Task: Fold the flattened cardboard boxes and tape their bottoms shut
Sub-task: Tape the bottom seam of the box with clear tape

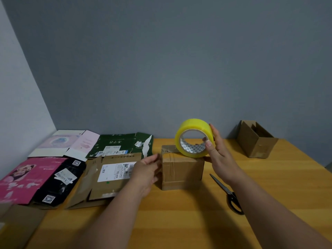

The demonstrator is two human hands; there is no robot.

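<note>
The box (182, 169), a small brown cardboard one already folded up, sits on the wooden table (179, 221) about mid-table, flaps closed on top, with some old clear tape across its face and a strip along the bottom edge. The right hand (218, 153) holds a yellow tape roll (195, 137) on edge right on the box's top back-right corner, thumb hooked into the core and fingers wrapped over the outer side, so it's clamped on the roll. The left hand (146, 169) is up against the box's left side, fingers fairly straight and close together, tips touching the upper left edge; can't tell whether it's actually pinching anything there. Black-handled scissors (228, 193) lie flat on the table just right of the box, blades pointing toward it, under the right forearm. Left of the box is a spread of flattened boxes: a brown one (107, 178) with a white shipping label nearest, a black one (61, 182), a pink one (27, 178), and behind those a green one (122, 144) and a pale pink-and-white one (71, 142) against the wall. Far right at the back stands another folded box (255, 139), open at the top, well apart from everything else.
</note>
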